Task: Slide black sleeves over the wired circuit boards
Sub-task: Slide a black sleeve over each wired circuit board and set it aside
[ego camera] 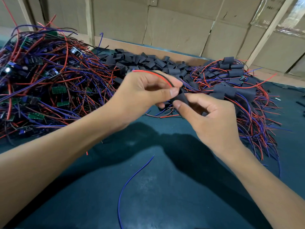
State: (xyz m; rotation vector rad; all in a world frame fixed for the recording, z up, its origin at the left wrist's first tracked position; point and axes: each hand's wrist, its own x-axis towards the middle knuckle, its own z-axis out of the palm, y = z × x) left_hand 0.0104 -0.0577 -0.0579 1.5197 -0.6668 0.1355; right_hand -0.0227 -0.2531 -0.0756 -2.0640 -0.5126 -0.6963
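Both hands' grips pinch one black sleeve [182, 98], left hand [145, 95], right hand [209, 116], over bare green mat [165, 187]

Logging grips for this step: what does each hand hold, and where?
The right hand pinches a black sleeve on its sides. The left hand holds red and black wires close to the sleeve's mouth; the board itself is hidden.

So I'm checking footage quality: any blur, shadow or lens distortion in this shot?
Head view: the left hand and right hand are slightly motion-blurred around the black sleeve; dark arm shadows fall across the green table; wide-angle bending curves the table's far edge and tilts the cardboard wall.
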